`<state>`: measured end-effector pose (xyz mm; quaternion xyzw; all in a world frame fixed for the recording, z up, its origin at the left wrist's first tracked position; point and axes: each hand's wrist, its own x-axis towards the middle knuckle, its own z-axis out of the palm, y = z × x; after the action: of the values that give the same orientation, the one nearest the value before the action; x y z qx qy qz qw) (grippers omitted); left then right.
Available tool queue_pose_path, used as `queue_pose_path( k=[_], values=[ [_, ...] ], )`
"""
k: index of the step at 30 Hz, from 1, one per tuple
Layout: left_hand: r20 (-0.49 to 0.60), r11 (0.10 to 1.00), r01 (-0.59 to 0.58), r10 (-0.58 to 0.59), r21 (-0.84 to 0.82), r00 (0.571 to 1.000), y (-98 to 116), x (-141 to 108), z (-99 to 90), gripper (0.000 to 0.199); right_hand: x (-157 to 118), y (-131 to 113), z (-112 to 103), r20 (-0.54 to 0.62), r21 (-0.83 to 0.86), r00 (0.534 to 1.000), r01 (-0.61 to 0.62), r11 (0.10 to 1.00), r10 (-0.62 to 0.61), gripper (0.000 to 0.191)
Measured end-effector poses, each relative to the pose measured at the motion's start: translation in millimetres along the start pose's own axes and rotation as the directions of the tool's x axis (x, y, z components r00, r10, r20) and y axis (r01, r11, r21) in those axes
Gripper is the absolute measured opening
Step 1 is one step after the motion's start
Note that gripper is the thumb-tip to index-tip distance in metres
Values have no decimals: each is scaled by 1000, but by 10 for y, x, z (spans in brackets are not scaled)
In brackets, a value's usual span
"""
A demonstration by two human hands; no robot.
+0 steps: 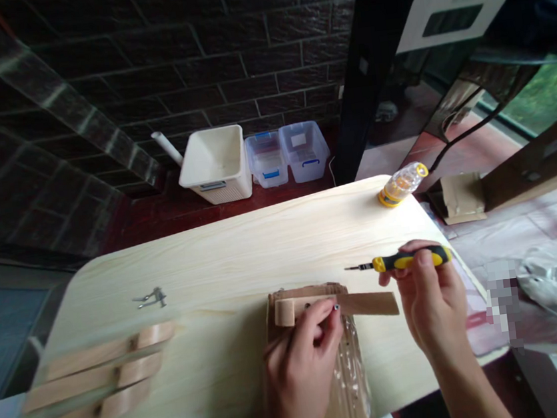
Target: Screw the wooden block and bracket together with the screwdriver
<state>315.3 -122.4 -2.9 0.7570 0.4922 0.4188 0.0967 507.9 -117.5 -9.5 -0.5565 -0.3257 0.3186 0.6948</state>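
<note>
My right hand (426,293) grips a yellow and black screwdriver (398,260), its tip pointing left above the table. Between the thumb and finger of my left hand (303,360) is a small screw (336,307), with only its end showing. Under that hand a wooden piece (370,303) lies across a taped cardboard box (352,388). A short rounded block (284,312) sits at the wooden piece's left end. Part of the wood is hidden behind my fingers. The screwdriver tip is apart from the screw.
Several similar wooden pieces (77,386) lie at the table's left, near a few loose screws (156,297). A clear bottle with yellow ends (401,185) stands at the far right corner. Beyond the table (242,240) are a white bin (218,169) and two clear plastic boxes (305,152).
</note>
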Motion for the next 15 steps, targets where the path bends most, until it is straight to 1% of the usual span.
queue_pose_path(
  k=[3,7,9,15],
  values=[
    [15,1000,2,-2,7,1000,-1,3,-4,9,-52,35,-52,31,-16,996,-83,996,83,24],
    [18,999,-27,26,46,1000,-5,4,-15,13,-72,50,-1,-55,94,994,-91,991,96,23],
    [27,998,-36,35,52,999,-8,3,-24,14,-84,52,29,-69,113,991,-105,988,113,23],
    [26,999,-37,36,37,999,0,-12,-27,14,-193,96,6,-23,43,983,-181,983,182,26]
  ],
)
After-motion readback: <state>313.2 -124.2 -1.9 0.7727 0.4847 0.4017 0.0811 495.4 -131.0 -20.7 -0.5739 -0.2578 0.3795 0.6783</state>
